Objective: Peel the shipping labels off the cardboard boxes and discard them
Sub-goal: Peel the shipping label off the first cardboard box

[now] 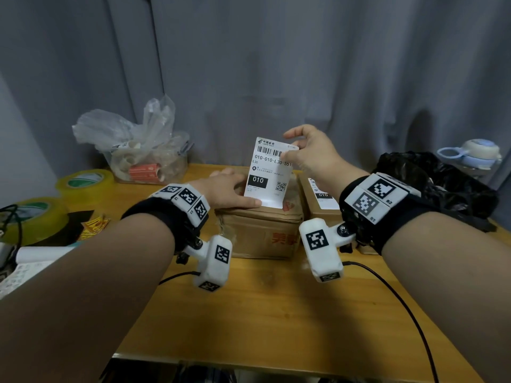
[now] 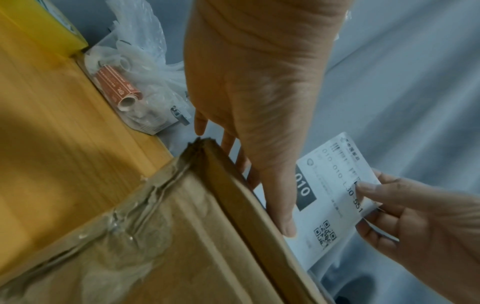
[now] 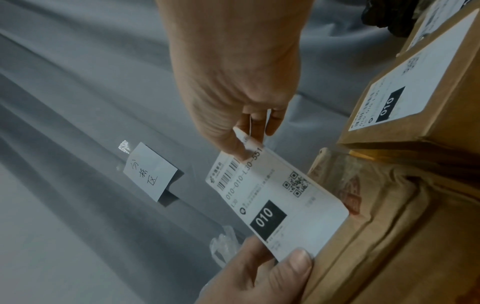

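A taped cardboard box (image 1: 257, 230) stands mid-table. Its white shipping label (image 1: 272, 172) is lifted upright off the top, and only its bottom edge is still on the box. My right hand (image 1: 289, 152) pinches the label's upper right edge between thumb and fingers; the right wrist view shows that pinch on the label (image 3: 285, 201). My left hand (image 1: 232, 189) lies flat on the box top, its thumb beside the label's lower left corner. A second box (image 1: 320, 208) with its own label (image 3: 405, 90) stands just to the right.
A black plastic bag (image 1: 431, 183) lies at the right, with a pale blue bottle (image 1: 475, 153) behind it. A clear bag of tape cores (image 1: 138, 150) and yellow tape rolls (image 1: 85, 181) sit at the left. A grey curtain (image 1: 304, 64) hangs behind. A cable (image 1: 401, 299) crosses the table (image 1: 262, 313).
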A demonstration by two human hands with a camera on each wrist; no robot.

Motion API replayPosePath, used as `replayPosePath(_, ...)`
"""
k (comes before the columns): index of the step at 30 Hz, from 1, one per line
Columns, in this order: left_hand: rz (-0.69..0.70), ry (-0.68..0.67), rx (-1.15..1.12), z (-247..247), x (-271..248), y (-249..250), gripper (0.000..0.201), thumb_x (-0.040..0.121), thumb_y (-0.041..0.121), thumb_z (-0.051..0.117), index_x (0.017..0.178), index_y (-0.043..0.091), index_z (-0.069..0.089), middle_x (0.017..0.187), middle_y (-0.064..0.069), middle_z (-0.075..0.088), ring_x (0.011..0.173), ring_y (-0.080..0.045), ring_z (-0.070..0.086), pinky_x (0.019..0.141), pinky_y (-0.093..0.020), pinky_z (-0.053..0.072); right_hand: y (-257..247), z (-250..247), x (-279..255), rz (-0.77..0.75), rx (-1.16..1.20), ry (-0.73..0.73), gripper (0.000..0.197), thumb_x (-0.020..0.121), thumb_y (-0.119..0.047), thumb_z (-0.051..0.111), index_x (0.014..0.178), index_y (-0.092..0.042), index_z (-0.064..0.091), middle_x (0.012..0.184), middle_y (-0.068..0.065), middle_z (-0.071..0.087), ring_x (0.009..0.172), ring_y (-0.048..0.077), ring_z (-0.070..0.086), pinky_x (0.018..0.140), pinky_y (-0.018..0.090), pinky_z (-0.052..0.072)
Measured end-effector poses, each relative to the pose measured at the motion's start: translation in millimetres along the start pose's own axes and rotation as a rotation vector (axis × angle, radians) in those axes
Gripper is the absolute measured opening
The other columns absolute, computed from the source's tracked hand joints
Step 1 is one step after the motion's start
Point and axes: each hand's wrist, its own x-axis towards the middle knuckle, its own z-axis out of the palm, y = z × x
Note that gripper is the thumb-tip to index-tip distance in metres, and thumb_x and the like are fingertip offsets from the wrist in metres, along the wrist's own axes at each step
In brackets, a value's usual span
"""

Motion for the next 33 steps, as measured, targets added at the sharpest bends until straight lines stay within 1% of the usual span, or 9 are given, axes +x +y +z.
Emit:
replayPosePath(4, 0.002, 0.004, 0.018, 0, 1, 1, 0.08, 0.078, 0.065, 0.056, 0.146, 0.031, 0.029, 0.15, -0.006, 0.026, 0.14, -0.032, 0.021, 0.113, -0.044, 0.02, -6, 0, -1, -0.008, -0.022, 0.001, 0.037, 0.079, 0.005, 0.065, 0.104, -0.018, 0.05, 0.095, 0.011, 0.063, 0.082, 0.02, 0.064, 0.072, 0.027, 0.054)
replayPosePath(8, -0.002, -0.009, 0.054, 1, 1, -1, 0.093, 0.066, 0.079, 0.054, 0.144, 0.034, 0.03, 0.15, -0.002, 0.027, 0.137, -0.03, 0.026, 0.112, -0.052, 0.026, -15, -3, 0, -0.039, 0.032, 0.026, 0.037, 0.079, 0.006, 0.065, 0.104, -0.017, 0.051, 0.088, 0.005, 0.063, 0.07, 0.008, 0.062, 0.048, 0.007, 0.045)
replayPosePath(10, 0.005, -0.007, 0.062, 0, 1, -1, 0.097, 0.059, 0.085, 0.051, 0.142, 0.04, 0.03, 0.15, 0.002, 0.026, 0.137, -0.029, 0.027, 0.11, -0.055, 0.027, -22, -7, 5, -0.065, 0.092, 0.092, 0.036, 0.077, 0.006, 0.067, 0.101, -0.017, 0.053, 0.086, 0.002, 0.063, 0.07, 0.007, 0.061, 0.053, 0.009, 0.047)
replayPosePath(13, -0.007, -0.014, 0.1, 0, 1, 0, 0.089, 0.066, 0.079, 0.053, 0.142, 0.038, 0.032, 0.145, 0.001, 0.03, 0.135, -0.028, 0.029, 0.109, -0.055, 0.027, -32, -15, 10, -0.085, 0.134, 0.158, 0.036, 0.074, 0.006, 0.068, 0.099, -0.017, 0.054, 0.084, 0.001, 0.061, 0.071, 0.01, 0.06, 0.06, 0.013, 0.049)
replayPosePath(16, -0.005, -0.015, 0.106, -1, 1, 2, 0.086, 0.068, 0.078, 0.053, 0.142, 0.04, 0.032, 0.145, 0.002, 0.031, 0.135, -0.027, 0.03, 0.109, -0.057, 0.026, -32, -24, 9, -0.086, 0.129, 0.15, 0.033, 0.075, 0.005, 0.067, 0.089, -0.022, 0.054, 0.102, 0.01, 0.066, 0.086, 0.018, 0.064, 0.072, 0.025, 0.052)
replayPosePath(20, -0.014, 0.01, 0.167, -3, -1, 8, 0.083, 0.072, 0.076, 0.051, 0.143, 0.036, 0.032, 0.148, 0.001, 0.032, 0.135, -0.025, 0.032, 0.109, -0.054, 0.026, -19, -33, 0, -0.052, 0.132, 0.159, 0.031, 0.077, 0.002, 0.067, 0.083, -0.025, 0.053, 0.112, 0.012, 0.065, 0.093, 0.023, 0.065, 0.068, 0.029, 0.053)
replayPosePath(25, -0.035, 0.171, 0.181, 3, -11, 19, 0.064, 0.08, 0.066, 0.052, 0.132, 0.029, 0.05, 0.132, -0.004, 0.044, 0.126, -0.026, 0.041, 0.102, -0.045, 0.031, -8, -48, -19, 0.014, 0.155, 0.124, 0.023, 0.083, 0.0, 0.066, 0.089, -0.019, 0.054, 0.102, 0.007, 0.066, 0.08, 0.018, 0.067, 0.063, 0.029, 0.058)
replayPosePath(31, -0.041, 0.365, 0.06, 12, -26, 31, 0.045, 0.088, 0.05, 0.053, 0.125, 0.024, 0.056, 0.127, -0.007, 0.048, 0.124, -0.028, 0.043, 0.101, -0.041, 0.033, 7, -57, -51, 0.128, 0.198, 0.046, 0.023, 0.083, 0.002, 0.065, 0.099, -0.011, 0.056, 0.103, 0.013, 0.065, 0.079, 0.023, 0.067, 0.07, 0.038, 0.057)
replayPosePath(33, -0.032, 0.421, 0.019, 20, -31, 34, 0.041, 0.09, 0.044, 0.053, 0.123, 0.021, 0.056, 0.127, -0.008, 0.048, 0.123, -0.03, 0.043, 0.101, -0.041, 0.033, 26, -56, -70, 0.193, 0.176, 0.009, 0.02, 0.083, 0.003, 0.065, 0.093, -0.011, 0.055, 0.101, 0.015, 0.064, 0.076, 0.022, 0.066, 0.07, 0.036, 0.057)
